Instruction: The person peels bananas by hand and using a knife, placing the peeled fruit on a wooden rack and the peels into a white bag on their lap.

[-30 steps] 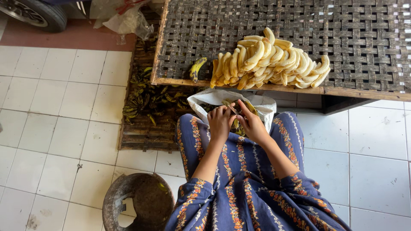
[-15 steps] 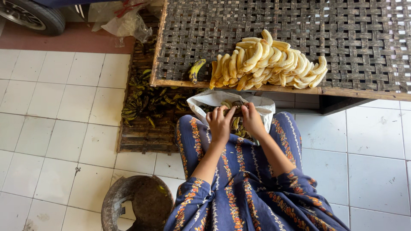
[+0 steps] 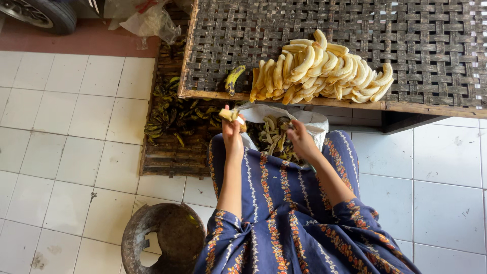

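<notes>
Landmark: the woven bamboo tray (image 3: 406, 30), top and right edges cut off by the frame. The left hand (image 3: 232, 133) is raised just below the tray's front edge, closed around a peeled banana (image 3: 228, 114) whose pale tip sticks up above the fingers; the rest of the fruit is hidden in the grip. The right hand (image 3: 300, 142) is lower, below the tray's front edge, over the white plastic bag (image 3: 314, 120). Its fingers curl down into the peels (image 3: 271, 138), and I cannot tell whether they grip anything. The hands are apart. The bag sits in the person's lap on a blue patterned dress (image 3: 284, 203), partly tucked under the tray edge. On the tray near its front edge is a pile of peeled bananas (image 3: 319, 68); left of the pile lies one unpeeled green-yellow banana (image 3: 234, 78). Under the tray's left corner is a wooden crate (image 3: 167, 152) holding dark banana skins (image 3: 170, 114), partly in shadow and hard to count. Well below the tray, at bottom left, stands a round metal pan (image 3: 162, 233), clipped by the frame. A tyre (image 3: 40, 12) is cut off at top left.
</notes>
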